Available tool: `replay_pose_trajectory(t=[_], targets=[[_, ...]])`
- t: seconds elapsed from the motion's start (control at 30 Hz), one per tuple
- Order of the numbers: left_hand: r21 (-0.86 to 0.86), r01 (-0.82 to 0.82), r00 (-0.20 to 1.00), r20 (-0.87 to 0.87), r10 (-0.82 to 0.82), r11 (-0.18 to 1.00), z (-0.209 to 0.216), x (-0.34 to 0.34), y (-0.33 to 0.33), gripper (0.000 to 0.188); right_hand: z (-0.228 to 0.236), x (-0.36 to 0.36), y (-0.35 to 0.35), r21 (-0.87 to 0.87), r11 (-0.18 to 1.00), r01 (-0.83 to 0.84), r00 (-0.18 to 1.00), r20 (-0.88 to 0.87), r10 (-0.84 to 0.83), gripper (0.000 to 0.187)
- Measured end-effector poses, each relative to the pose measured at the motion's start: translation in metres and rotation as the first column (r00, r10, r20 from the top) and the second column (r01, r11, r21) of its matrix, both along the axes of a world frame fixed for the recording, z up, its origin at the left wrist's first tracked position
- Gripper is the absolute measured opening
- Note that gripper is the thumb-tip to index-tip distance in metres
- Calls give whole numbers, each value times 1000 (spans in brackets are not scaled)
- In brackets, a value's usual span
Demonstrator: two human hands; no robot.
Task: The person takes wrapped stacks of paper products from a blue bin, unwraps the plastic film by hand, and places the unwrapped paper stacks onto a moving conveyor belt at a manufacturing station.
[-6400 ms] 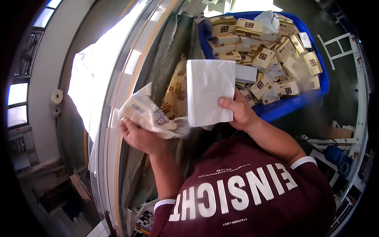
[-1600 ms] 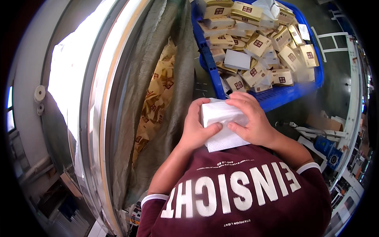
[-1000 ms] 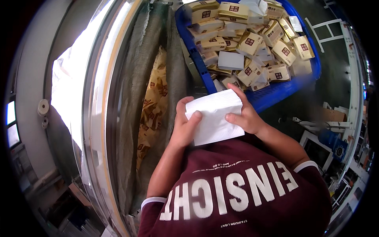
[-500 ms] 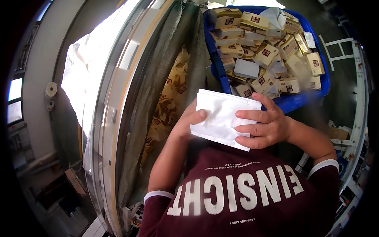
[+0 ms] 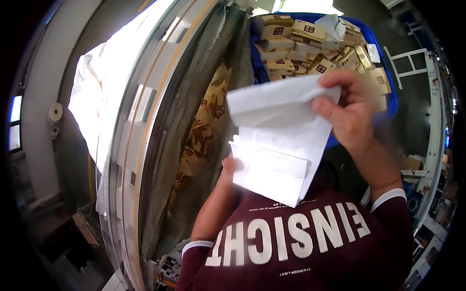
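Note:
A folded white tissue stack (image 5: 269, 167) is in front of my chest. At its left edge, my left hand (image 5: 227, 169) grips it, with the thumb showing and the other fingers hidden behind the paper. My right hand (image 5: 347, 106) pinches the upper right corner of a white sheet (image 5: 286, 104) between thumb and fingers. That sheet is opened upward from the stack, and fold creases cross it. Beyond the paper stands a blue plastic tub (image 5: 259, 75) heaped with cream-and-gold tissue packs (image 5: 308, 34); the paper and my right hand hide part of them.
On the left runs a long metal-edged frame (image 5: 136, 160). Beside it, a grey-green cloth (image 5: 170, 165) sags around a pile of yellowish printed wrappers (image 5: 206, 114). A white metal rack (image 5: 412, 73) stands on the right. Two small rolls (image 5: 56, 112) hang at the far left.
My right hand has risen away from the stack, pulling a white sheet upward and opening it out. My left hand has shifted slightly down and stays at the stack's left edge.

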State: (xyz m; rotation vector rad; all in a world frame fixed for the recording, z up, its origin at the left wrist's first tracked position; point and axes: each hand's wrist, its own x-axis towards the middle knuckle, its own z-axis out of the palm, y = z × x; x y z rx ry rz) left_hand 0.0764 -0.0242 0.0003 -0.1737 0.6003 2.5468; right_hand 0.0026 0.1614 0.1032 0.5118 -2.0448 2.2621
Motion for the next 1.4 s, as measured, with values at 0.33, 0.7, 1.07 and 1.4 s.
replay_pose_trajectory(t=[0.33,0.7,1.07,1.4], targets=[[-88,-201,980,-7,201,976,-28,27,-48,77,32,37,-15,-15,933,-359,905,-252,344,34],[-268,-587,809,-210,549,764,4,74,-113,71,17,36,-68,248,780,-574,689,-368,625,32],[-259,-796,604,-389,696,547,47,132,-193,86,33,27,-176,287,695,-659,604,-349,717,30],[-487,-861,191,-575,796,-145,94,308,-334,75,58,-73,-324,278,808,-519,630,-514,582,28]])
